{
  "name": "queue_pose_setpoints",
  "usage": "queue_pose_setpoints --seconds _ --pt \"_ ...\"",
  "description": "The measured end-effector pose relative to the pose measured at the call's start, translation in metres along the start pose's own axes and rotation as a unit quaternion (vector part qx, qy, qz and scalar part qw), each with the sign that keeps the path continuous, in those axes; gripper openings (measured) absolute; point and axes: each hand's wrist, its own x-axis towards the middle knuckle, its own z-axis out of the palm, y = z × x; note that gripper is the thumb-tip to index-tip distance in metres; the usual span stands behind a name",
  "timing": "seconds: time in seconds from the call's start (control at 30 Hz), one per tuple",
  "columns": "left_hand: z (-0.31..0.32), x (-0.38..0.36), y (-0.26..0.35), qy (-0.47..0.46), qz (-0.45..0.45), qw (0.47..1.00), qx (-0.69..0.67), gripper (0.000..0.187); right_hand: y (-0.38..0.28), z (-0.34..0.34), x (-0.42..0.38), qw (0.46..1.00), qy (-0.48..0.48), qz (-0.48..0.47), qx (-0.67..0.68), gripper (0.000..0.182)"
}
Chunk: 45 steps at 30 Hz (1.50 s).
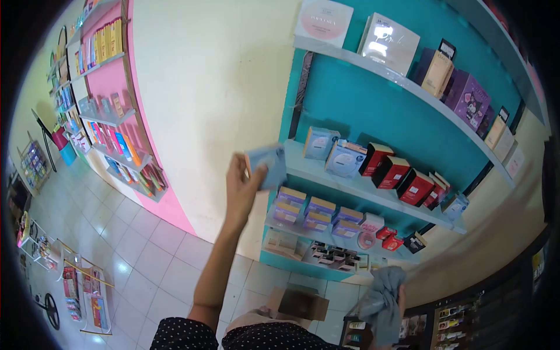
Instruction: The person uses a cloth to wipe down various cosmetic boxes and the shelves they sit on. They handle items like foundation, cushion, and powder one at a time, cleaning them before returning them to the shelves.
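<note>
My left hand (242,188) is raised near the left end of the teal-backed shelves, its thumb and fingers closed on a light blue box (270,166). Just right of that box, two similar pale blue boxes (345,158) stand on the middle shelf (373,188), beside several red and black boxes (391,172). Lower down on the right, my right hand (402,296) holds a crumpled grey cloth (382,297), which covers most of the hand.
Purple and cream boxes (319,214) fill a lower shelf. An open cardboard box (300,303) sits on the tiled floor (143,245). White and purple boxes stand on the upper shelf (408,84). A wire display rack (87,291) is at the lower left.
</note>
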Motion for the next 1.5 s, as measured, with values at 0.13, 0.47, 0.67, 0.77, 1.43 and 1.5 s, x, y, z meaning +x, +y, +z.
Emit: queue_pose_setpoints --seconds 0.13,0.47,0.67,0.77,1.43,1.5 --pt "0.028 -0.083 -0.014 -0.059 -0.171 0.976 -0.125 0.033 0.036 0.068 -0.003 0.965 -0.029 -0.111 -0.238 0.026" --pt "0.051 -0.148 -0.019 -0.068 -0.185 0.976 -0.092 0.038 0.081 0.106 0.01 0.687 -0.126 -0.505 -0.507 0.037" --pt "0.059 -0.151 -0.037 -0.104 -0.105 0.989 0.003 0.039 0.08 0.101 -0.004 0.691 -0.108 -0.508 -0.502 0.039" --pt "0.064 -0.153 -0.041 -0.124 -0.098 0.987 -0.014 0.039 0.077 0.094 -0.003 0.684 -0.106 -0.519 -0.502 0.037" --pt "0.046 -0.118 -0.031 -0.145 -0.13 0.979 -0.064 0.051 0.083 0.088 0.008 0.74 -0.111 -0.471 -0.466 0.033" --pt "0.026 -0.083 -0.032 -0.089 -0.087 0.992 -0.003 0.044 0.08 0.084 0.006 0.788 -0.103 -0.42 -0.438 0.031"
